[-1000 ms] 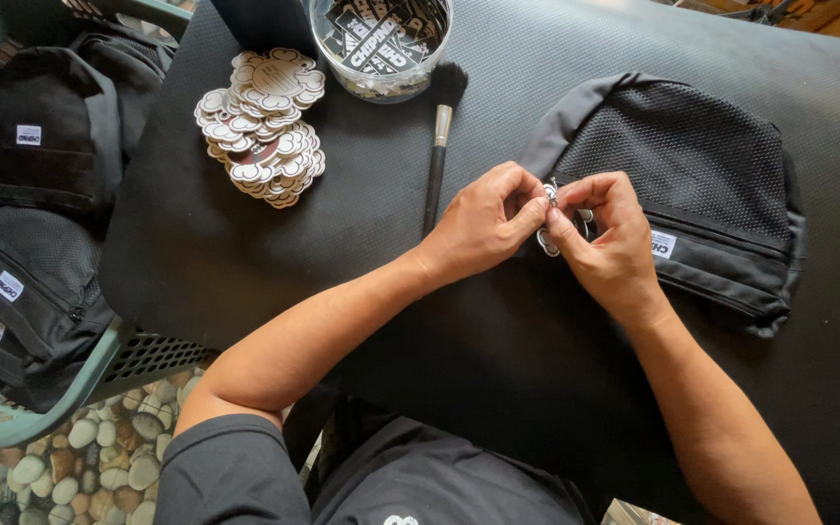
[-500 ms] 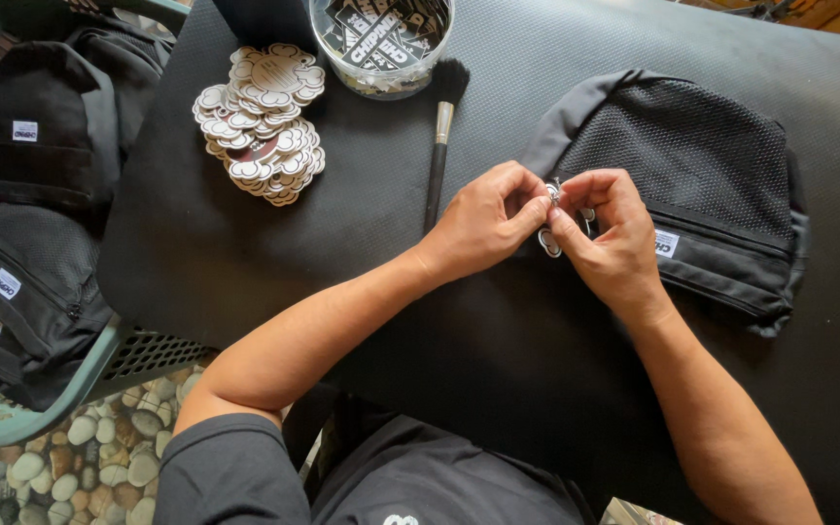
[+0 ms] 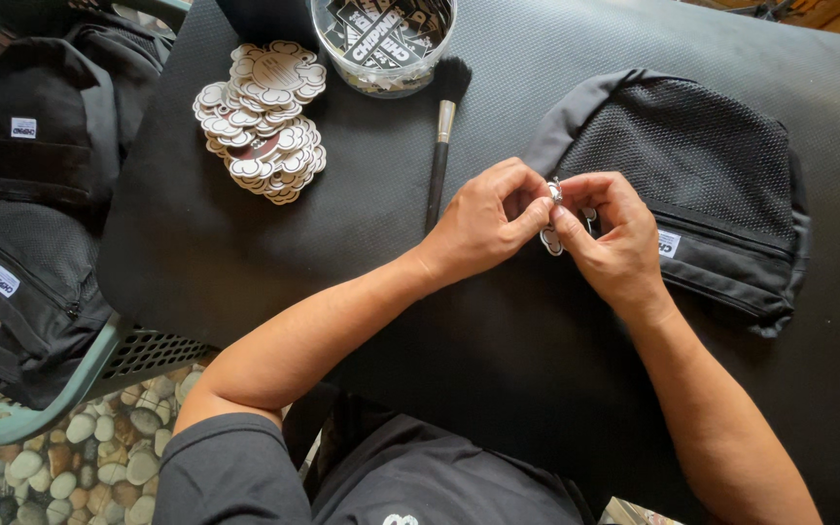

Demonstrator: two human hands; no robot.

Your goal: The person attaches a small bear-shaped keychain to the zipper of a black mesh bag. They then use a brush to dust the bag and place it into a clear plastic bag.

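From the head view, my left hand (image 3: 488, 219) and right hand (image 3: 614, 243) meet over the black table (image 3: 498, 369), fingertips pinched together on a small metal ring (image 3: 556, 190) with a white cloud-shaped tag (image 3: 550, 239) hanging just below it. Both hands are closed on that piece, right at the near edge of the black mesh bag (image 3: 702, 165) lying under my right hand. A brush (image 3: 442, 136) lies just beside my left hand. Farther left sits a pile of white tags (image 3: 264, 122), with a clear tub (image 3: 381, 44) behind it. More black bags (image 3: 31, 214) fill a green crate (image 3: 12, 413) off the table's left side.
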